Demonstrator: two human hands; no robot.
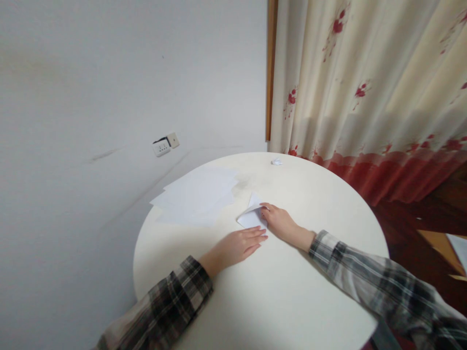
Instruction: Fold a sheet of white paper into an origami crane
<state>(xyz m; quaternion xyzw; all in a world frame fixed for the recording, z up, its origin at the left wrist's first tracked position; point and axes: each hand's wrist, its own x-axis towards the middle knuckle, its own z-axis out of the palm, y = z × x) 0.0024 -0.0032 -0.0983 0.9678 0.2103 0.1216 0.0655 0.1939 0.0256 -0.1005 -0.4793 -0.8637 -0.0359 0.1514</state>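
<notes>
A partly folded sheet of white paper (251, 217) lies near the middle of the round white table, one flap lifted off the rest. My right hand (280, 222) grips that flap at its right side, thumb and fingers curled around the edge. Flat across the near edge of the paper rests my left hand (241, 244), its fingers stretched out and pointing right. The fingers cover the paper's lower corner, so its full outline is hidden.
Several loose white sheets (199, 197) overlap on the left part of the table (321, 189). A small crumpled or folded paper piece (277, 161) sits by the far edge. A wall with a socket (161, 148) stands at the left, a flowered curtain (365, 97) behind on the right.
</notes>
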